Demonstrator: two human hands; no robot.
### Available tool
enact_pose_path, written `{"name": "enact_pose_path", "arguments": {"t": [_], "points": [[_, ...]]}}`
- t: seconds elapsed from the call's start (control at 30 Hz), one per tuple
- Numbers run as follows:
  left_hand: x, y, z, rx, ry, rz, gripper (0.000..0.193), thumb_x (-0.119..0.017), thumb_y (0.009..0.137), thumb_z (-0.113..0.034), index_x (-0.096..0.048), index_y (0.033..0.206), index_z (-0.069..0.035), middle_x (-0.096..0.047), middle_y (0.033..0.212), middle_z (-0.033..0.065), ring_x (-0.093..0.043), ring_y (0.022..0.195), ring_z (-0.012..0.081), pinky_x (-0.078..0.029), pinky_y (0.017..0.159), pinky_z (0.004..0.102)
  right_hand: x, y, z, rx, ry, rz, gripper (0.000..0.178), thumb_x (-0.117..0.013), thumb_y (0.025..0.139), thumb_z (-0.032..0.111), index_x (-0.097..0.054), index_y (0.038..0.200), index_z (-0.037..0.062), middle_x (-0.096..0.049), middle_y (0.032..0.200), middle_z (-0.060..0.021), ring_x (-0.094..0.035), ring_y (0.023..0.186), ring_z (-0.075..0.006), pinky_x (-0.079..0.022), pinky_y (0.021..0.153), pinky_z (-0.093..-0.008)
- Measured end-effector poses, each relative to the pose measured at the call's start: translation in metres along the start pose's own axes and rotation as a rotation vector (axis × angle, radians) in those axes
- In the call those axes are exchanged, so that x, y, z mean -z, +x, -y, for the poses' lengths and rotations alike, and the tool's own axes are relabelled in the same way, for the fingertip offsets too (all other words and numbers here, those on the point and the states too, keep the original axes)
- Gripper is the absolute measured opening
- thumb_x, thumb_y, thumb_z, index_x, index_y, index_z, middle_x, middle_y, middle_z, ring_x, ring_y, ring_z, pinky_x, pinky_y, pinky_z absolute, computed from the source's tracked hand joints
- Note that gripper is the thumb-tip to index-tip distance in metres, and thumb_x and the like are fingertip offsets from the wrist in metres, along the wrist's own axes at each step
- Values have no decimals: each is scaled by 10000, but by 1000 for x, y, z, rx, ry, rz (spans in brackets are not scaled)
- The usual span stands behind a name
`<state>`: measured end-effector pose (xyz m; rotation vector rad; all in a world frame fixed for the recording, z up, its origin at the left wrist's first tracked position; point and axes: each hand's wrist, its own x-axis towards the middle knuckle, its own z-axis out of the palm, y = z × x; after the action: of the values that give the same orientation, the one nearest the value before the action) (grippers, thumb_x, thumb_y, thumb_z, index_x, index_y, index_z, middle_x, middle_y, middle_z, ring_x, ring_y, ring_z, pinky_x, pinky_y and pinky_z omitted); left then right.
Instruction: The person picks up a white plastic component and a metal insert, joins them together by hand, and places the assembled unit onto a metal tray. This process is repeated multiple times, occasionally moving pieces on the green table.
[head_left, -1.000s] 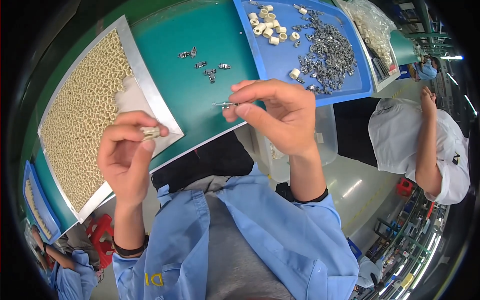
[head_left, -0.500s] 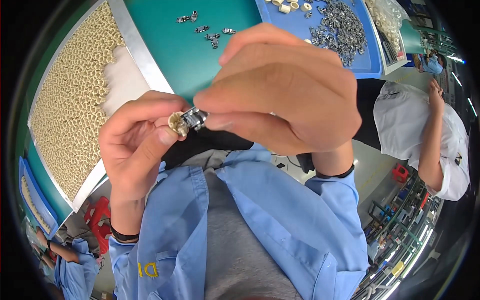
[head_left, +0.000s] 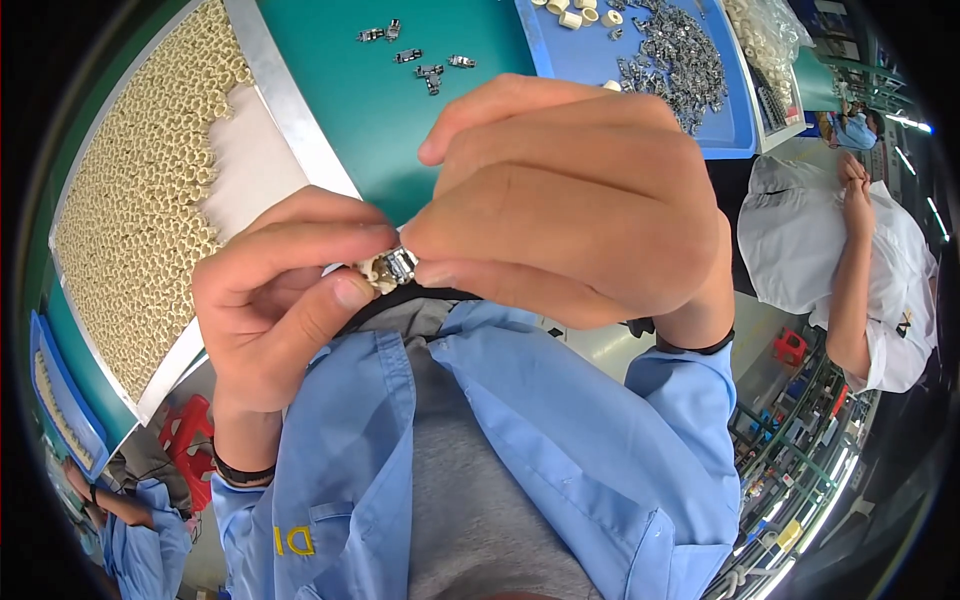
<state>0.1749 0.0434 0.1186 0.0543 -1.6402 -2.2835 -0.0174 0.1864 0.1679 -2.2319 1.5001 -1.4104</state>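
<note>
Here, the left hand [head_left: 245,330] pinches a cream cap [head_left: 372,276] between thumb and forefinger, with its mouth turned toward the right. The right hand [head_left: 590,210] has its thumb and forefinger clamped on the outer end of a metal clip [head_left: 402,264], its other fingers curled. The clip sits at the mouth of the cap, the two touching; how deep it goes is hidden. Both are in front of the person's chest, near the table's [head_left: 385,130] front edge.

On the left of the table lies a white tray [head_left: 250,150]. Cream pieces pack most of it in a dense layer, ending in a ragged edge, and its right part shows bare floor. Beyond it, at the far left, a small blue tray [head_left: 72,388] holds a row of cream pieces.

To the right, a large blue tray [head_left: 580,60] carries a spread heap of metal clips [head_left: 675,65], with a few loose cream caps [head_left: 572,19] at its left side. Just beside that tray stands a white box [head_left: 786,138] containing a clear bag [head_left: 783,28], cream pieces and some dark ones. Between the white tray and the large blue tray, several loose clips [head_left: 430,76] lie directly on the green table.
</note>
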Motion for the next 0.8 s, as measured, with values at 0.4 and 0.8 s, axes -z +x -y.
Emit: {"name": "enact_pose_path", "arguments": {"t": [0.4,0.8], "points": [[-1,0,0,35,-25,31,239,-661,852,87,-705,1087,97,-667,1086,217,-659,948,226,-527,823,302,-3,-3,8,65,-96,-3,156,-730,707,63,-590,742,5,-536,657,-65,-578,574,-230,-555,635,-363],[-3,0,2,112,-72,58,211,-650,880,56,-711,1079,94,-674,1077,206,-665,904,210,-525,784,296,-1,-7,15,28,-81,49,137,-782,722,15,-691,788,-62,-610,653,-84,-588,546,-186,-619,741,-419]]}}
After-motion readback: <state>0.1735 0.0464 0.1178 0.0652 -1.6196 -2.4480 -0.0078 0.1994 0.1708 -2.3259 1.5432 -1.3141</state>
